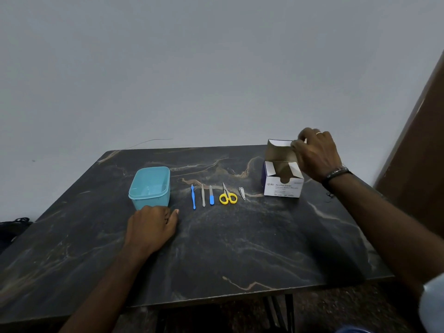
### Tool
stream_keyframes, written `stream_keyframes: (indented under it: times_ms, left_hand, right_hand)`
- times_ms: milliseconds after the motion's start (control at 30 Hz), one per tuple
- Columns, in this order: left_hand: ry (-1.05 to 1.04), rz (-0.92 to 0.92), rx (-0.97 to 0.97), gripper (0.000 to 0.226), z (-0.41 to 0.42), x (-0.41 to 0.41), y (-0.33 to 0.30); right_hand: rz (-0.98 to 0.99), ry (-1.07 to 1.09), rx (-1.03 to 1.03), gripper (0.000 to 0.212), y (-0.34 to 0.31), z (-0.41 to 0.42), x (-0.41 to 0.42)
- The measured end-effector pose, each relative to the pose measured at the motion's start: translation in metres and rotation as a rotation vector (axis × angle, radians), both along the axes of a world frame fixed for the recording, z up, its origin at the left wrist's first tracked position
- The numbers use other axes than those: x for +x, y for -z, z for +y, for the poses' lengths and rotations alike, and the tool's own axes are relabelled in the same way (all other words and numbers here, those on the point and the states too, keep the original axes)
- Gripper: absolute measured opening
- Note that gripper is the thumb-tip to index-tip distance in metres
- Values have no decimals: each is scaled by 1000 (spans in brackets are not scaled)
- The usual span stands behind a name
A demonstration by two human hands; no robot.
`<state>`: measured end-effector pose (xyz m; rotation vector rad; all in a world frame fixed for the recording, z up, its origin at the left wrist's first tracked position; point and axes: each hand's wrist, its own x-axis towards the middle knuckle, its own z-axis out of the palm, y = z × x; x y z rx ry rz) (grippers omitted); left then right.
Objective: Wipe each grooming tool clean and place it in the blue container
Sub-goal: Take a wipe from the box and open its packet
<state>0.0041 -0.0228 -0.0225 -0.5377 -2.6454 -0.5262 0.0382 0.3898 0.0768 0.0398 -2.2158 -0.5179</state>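
Note:
Several grooming tools lie in a row on the dark marble table (240, 248): a blue cuticle pusher (193, 197), a grey metal file (203, 195), a blue-handled file (211, 195), yellow-handled scissors (227, 195) and a small nail clipper (242, 193). The open blue container (150, 186) stands left of them. My left hand (151, 227) rests on the table just in front of the container, fingers loosely curled, holding nothing. My right hand (317, 155) pinches the raised lid flap of a white alcohol swab box (283, 181) at the right.
The table's far edge meets a plain grey wall. A brown door or panel (422, 152) stands at the right. Dark cables (14, 224) lie off the table's left side.

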Motion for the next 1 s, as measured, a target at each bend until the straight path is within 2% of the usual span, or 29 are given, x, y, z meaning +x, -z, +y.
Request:
stream_keyframes:
  times_ms: [200, 367, 533, 633, 833, 1000]
  left_hand:
    - [-9, -44, 25, 52, 0, 0, -1]
    - [-9, -60, 32, 50, 0, -2, -1]
    - [-8, -70, 37, 50, 0, -5, 1]
    - [-7, -42, 31, 51, 0, -4, 1]
    - [0, -51, 35, 50, -2, -6, 3]
    - [6, -41, 41, 50, -3, -6, 4]
  right_hand:
    - [-42, 54, -321, 3, 2, -7, -15]
    - [-309, 182, -501, 8, 5, -16, -22]
    - [-615, 72, -637, 15, 4, -20, -22]
    - [-798, 90, -610, 26, 1, -21, -29]
    - [-1032, 64, -481, 33, 2, -24, -42]
    - [-1069, 125, -442, 20, 4, -25, -41]
